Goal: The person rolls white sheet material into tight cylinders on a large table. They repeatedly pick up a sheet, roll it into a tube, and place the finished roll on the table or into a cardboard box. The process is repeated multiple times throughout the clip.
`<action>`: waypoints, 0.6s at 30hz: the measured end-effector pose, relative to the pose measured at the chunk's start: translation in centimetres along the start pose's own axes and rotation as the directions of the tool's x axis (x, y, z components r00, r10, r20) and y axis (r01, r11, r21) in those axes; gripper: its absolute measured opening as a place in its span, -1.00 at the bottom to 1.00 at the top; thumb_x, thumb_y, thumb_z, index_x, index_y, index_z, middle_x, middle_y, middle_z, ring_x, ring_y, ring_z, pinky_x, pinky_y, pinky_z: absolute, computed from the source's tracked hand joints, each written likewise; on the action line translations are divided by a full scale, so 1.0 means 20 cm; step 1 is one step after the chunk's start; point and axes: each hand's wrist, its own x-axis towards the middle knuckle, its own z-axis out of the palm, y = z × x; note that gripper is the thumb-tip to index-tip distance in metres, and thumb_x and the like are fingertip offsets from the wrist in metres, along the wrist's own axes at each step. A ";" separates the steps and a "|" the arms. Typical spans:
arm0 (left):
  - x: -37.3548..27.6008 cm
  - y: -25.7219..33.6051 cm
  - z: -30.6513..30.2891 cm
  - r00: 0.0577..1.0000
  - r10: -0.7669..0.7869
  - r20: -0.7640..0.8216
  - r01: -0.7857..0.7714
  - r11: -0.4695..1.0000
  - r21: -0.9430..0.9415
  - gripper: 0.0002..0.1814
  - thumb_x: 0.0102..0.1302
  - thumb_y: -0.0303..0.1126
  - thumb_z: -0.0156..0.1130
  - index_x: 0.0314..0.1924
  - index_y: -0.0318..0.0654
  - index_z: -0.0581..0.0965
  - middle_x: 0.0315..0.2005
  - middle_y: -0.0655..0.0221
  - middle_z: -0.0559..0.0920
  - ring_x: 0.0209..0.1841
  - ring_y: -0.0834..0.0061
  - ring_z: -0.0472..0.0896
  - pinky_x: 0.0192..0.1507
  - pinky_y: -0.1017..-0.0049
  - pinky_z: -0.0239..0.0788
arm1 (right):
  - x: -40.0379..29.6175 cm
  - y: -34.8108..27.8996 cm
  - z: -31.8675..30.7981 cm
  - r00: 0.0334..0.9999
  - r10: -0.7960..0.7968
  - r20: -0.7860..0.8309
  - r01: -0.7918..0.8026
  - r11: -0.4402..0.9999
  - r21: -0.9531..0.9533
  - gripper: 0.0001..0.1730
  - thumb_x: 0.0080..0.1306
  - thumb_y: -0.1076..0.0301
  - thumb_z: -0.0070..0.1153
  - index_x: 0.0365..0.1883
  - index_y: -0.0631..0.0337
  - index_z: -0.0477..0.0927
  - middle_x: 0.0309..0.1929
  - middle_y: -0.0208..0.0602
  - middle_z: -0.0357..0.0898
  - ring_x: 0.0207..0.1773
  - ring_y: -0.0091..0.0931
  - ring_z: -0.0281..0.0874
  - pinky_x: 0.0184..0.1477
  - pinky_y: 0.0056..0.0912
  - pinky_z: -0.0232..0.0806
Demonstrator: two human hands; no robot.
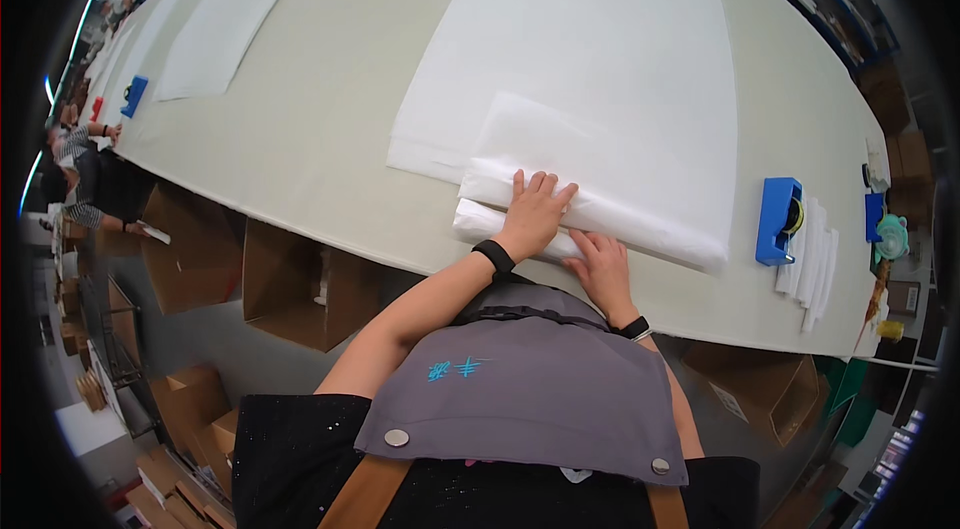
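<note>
White sheet material [592, 63] lies spread on the pale table, its near end folded or loosely rolled into a flat band [645, 225]. My left hand [534, 217] rests on this band with its fingers spread. Closer to me is a separate narrow white roll [480, 221], partly under my left wrist. My right hand [602, 266] touches the right part of this narrow roll, its fingertips at the edge of the band; the underside of its fingers is hidden.
A blue tape dispenser [778, 221] stands at the right beside several narrow white rolls [814, 259]. Another white sheet [225, 41] and a second blue dispenser [134, 96] lie far left. Cardboard boxes [296, 289] stand below the table's near edge. A co-worker [82, 169] is at the left.
</note>
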 end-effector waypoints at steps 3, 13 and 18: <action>0.01 0.01 0.01 0.999 -0.026 0.045 0.026 1.000 0.001 -0.54 0.47 -0.21 0.11 0.33 0.01 0.46 0.20 0.20 0.44 0.35 0.15 0.32 0.42 -0.22 -0.10 | 0.00 0.02 0.00 0.999 -0.014 -0.037 0.014 1.000 0.003 -0.46 0.19 0.18 0.39 0.14 0.11 0.61 -0.03 -0.29 0.58 0.09 -0.26 0.48 0.16 -0.15 0.25; 0.01 0.06 -0.05 0.994 -0.019 0.105 0.016 0.999 0.034 -0.31 0.44 0.19 0.09 0.43 0.01 0.39 0.31 0.12 0.34 0.47 0.10 0.15 0.43 -0.35 -0.25 | -0.15 0.20 -0.04 0.782 0.548 -0.296 -0.175 0.649 0.740 -0.42 0.64 0.06 -0.16 0.42 0.29 0.33 0.34 -0.02 0.44 0.42 -0.20 0.34 0.48 -0.14 0.13; 0.01 0.04 -0.01 0.996 -0.026 0.086 0.022 0.999 0.048 -0.37 0.47 0.11 0.08 0.42 0.01 0.39 0.31 0.13 0.36 0.46 0.10 0.17 0.43 -0.36 -0.23 | -0.02 0.23 -0.11 0.729 0.625 -0.280 0.060 0.349 0.935 -0.21 0.63 -0.12 -0.28 0.59 0.22 -0.08 0.54 -0.02 0.11 0.63 -0.26 -0.02 0.62 -0.13 -0.22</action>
